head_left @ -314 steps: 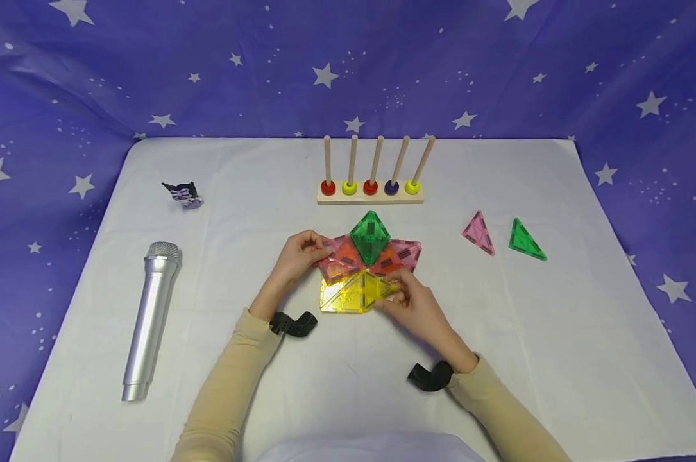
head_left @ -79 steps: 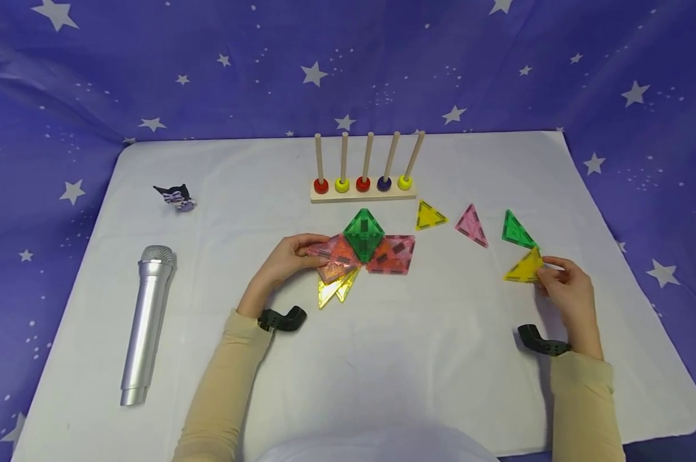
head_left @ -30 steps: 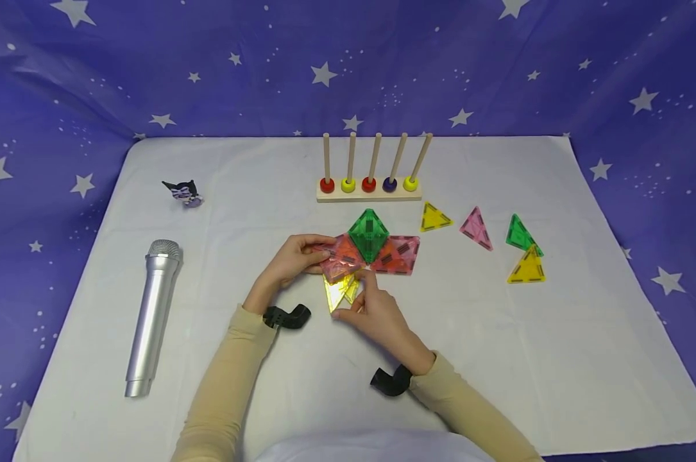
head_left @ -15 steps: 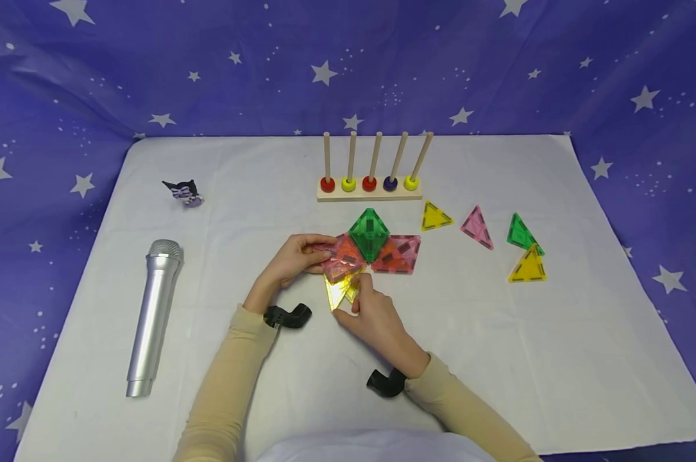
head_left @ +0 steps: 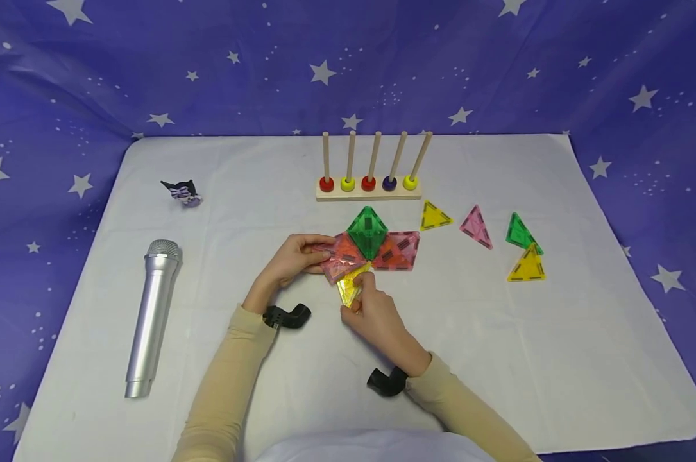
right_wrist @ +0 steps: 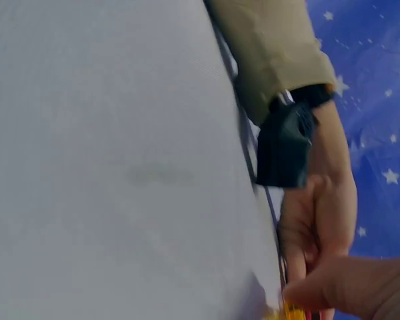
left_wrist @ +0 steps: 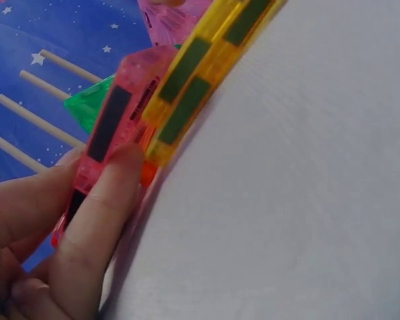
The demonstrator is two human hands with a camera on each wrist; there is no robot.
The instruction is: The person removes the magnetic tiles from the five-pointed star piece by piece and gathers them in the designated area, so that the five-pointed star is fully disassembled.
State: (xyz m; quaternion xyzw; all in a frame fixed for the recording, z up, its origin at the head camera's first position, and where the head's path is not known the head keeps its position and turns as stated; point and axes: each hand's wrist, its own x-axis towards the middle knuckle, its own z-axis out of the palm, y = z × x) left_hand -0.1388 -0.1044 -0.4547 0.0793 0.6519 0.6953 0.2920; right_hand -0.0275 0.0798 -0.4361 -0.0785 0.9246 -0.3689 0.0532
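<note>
A flat cluster of translucent magnetic tiles lies mid-table: a green diamond (head_left: 367, 232), pink and orange tiles (head_left: 398, 251) and a yellow triangle tile (head_left: 350, 286) at its lower edge. My left hand (head_left: 292, 258) pinches the pink tile (left_wrist: 113, 137) at the cluster's left end. In the left wrist view, the yellow tile (left_wrist: 200, 80) lies against it. My right hand (head_left: 373, 308) grips the yellow triangle between thumb and fingers. The right wrist view shows mostly white cloth, the left sleeve (right_wrist: 273, 47) and a sliver of yellow tile (right_wrist: 290, 311).
A wooden peg rack (head_left: 371, 186) with coloured rings stands behind the cluster. Loose triangles lie to the right: yellow (head_left: 434, 217), pink (head_left: 476, 227), green (head_left: 521, 233), yellow (head_left: 526, 266). A silver microphone (head_left: 151, 317) and a small dark figurine (head_left: 181, 191) are on the left of the white cloth (head_left: 555, 359).
Over the last second my right hand closed on the yellow triangles and shifted them slightly right under the cluster. Earlier it set two yellow triangles down at the right. The left hand stayed put.
</note>
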